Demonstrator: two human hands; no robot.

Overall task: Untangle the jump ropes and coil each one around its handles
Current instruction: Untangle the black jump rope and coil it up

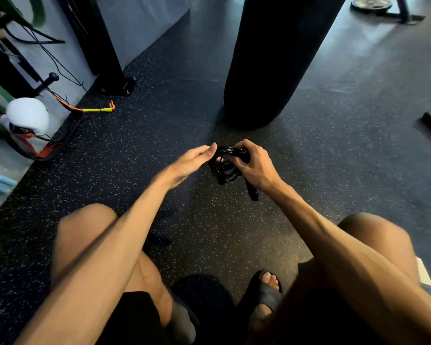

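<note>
Head view, single frame, looking down between the knees at a dark speckled rubber floor (159, 150). I see the person seated or crouched, both forearms reaching forward over the floor.

Right hand (255, 165): closed around a black jump rope (224, 168), gripping the bundle at its upper right side. The cord is gathered in several loose loops that hang on the left side of that hand. One dark handle (253, 191) sticks out below the hand, pointing down toward the floor. I cannot tell where the second handle sits; it is hidden in the grip or the coils.

Left hand (194, 160): fingers extended and held together, palm mostly flat, nothing clamped. Its fingertips meet the upper left edge of the loops; I cannot tell whether a strand is pinched there, since the thumb is hidden behind the fingers.

The rope bundle is held in the air, off the floor, just in front of the base of a black punching bag (271, 66).

Second rope: an orange cord with a yellow-green handle (95, 110) lies on the floor at the far left, near the wall, well apart from both hands. A white boxing glove (28, 115) sits left of it.
</note>
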